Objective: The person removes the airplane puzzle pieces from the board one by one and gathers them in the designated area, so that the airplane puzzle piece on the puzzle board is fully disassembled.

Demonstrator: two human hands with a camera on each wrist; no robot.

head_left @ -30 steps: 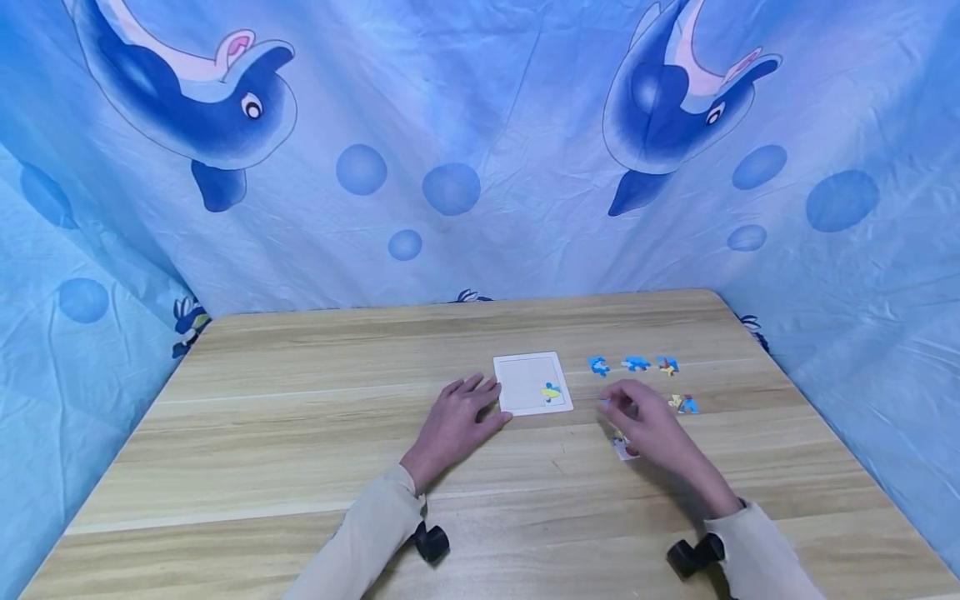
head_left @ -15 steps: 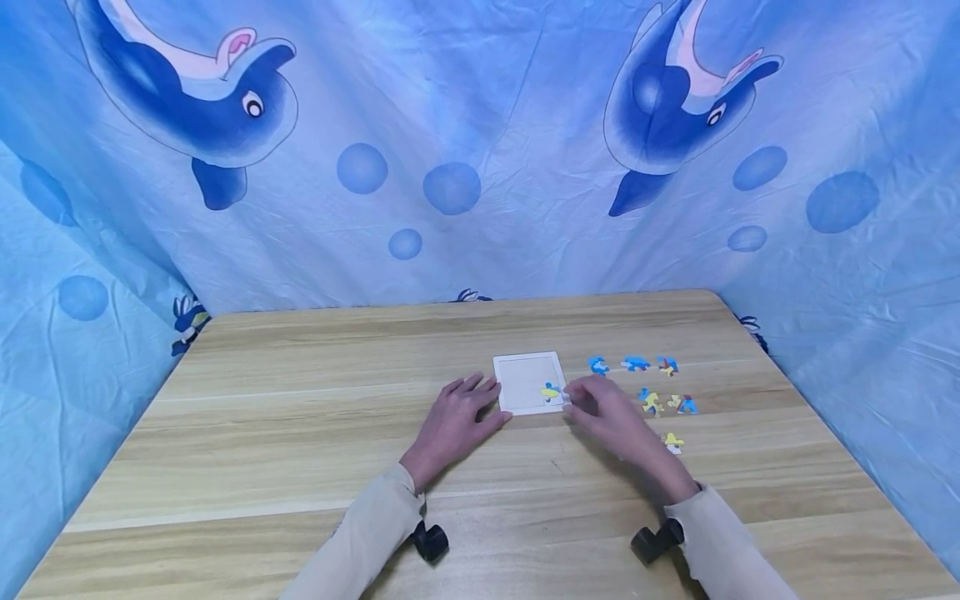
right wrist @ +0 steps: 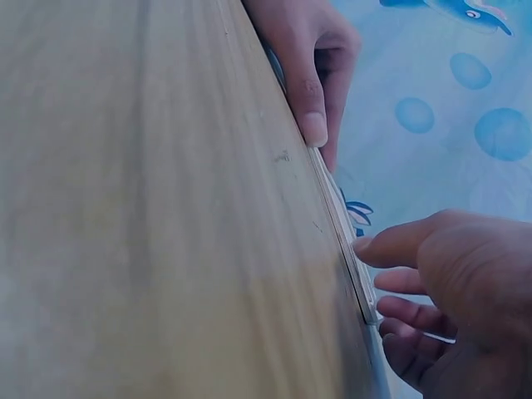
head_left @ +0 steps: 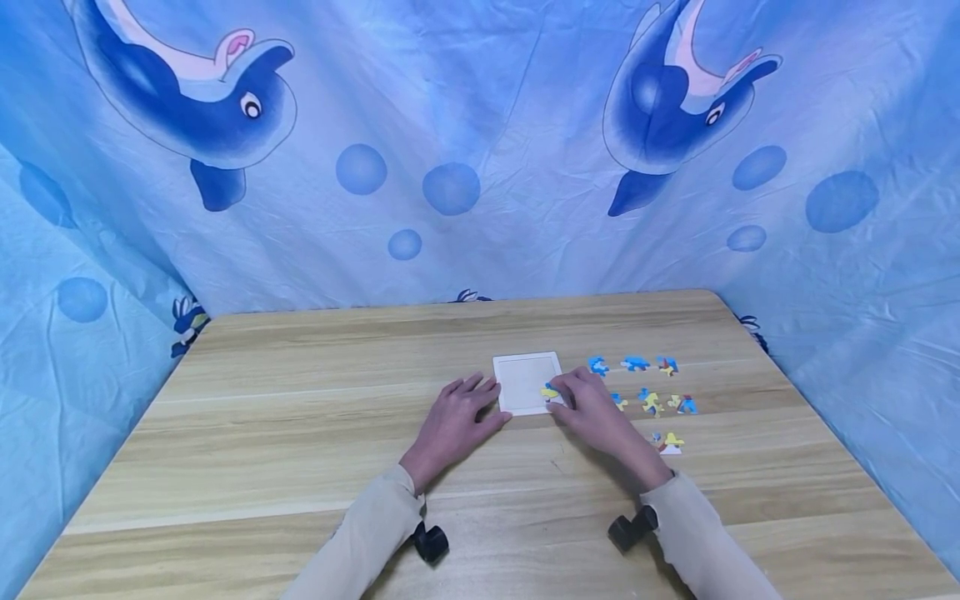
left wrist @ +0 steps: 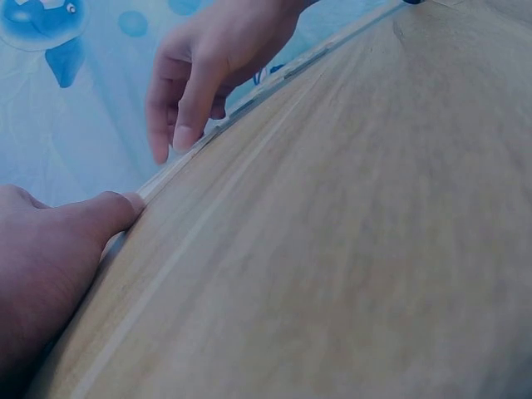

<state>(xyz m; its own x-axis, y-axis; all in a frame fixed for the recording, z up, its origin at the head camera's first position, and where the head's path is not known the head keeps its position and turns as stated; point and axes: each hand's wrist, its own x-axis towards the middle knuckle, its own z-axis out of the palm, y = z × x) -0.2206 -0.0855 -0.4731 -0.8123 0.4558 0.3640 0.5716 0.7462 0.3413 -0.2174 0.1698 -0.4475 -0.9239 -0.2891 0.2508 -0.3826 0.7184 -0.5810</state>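
Observation:
My left hand (head_left: 456, 429) rests at the left edge of a white square puzzle tray (head_left: 519, 360), its fingers spread and its thumb at the near edge. A yellow and blue jigsaw piece (head_left: 549, 392) lies in the tray's near right part. Right beside it, my right hand (head_left: 600, 417) is over the tray's right side, thumb and fingertips pinching a small jigsaw piece that they mostly hide. In the right wrist view the right hand (right wrist: 465, 291) has its thumb at the tray's edge (right wrist: 342, 220). In the left wrist view the left thumb (left wrist: 112, 212) touches the tray edge.
Several loose jigsaw pieces lie right of the tray, including blue ones (head_left: 635, 363) at the back, a yellow and blue one (head_left: 651, 402) in the middle, and a yellow and white one (head_left: 672, 442) nearer. A blue dolphin-print cloth (head_left: 480, 150) hangs behind the wooden table (head_left: 300, 433).
My right hand has moved left from among the loose pieces to the tray's right side, carrying a small jigsaw piece, and uncovered other pieces. The left hand has stayed in place.

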